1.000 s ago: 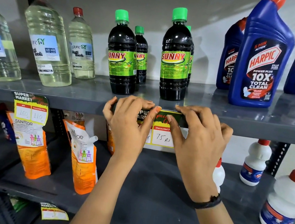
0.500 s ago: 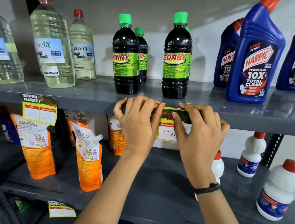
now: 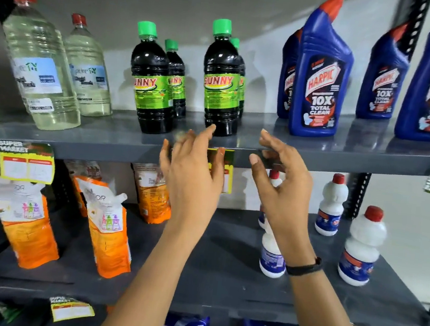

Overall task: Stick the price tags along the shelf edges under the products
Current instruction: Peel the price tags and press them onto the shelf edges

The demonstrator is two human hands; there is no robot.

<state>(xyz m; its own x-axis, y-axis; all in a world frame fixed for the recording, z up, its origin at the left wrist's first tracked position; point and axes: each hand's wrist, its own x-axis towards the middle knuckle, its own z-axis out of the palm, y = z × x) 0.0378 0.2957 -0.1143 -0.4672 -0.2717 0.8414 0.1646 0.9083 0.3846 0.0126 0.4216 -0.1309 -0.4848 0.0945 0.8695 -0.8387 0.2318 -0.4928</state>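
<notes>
Our left hand and right hand hover open-fingered before the grey shelf edge, gripping nothing. The price tag hangs from that edge under the dark Sunny bottles, mostly hidden behind our left hand. Another tag hangs further left, beneath the clear bottles. Blue Harpic bottles stand to the right.

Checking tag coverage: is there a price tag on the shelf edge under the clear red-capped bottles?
Yes, a price tag hangs from the shelf edge below the clear bottles.
</notes>
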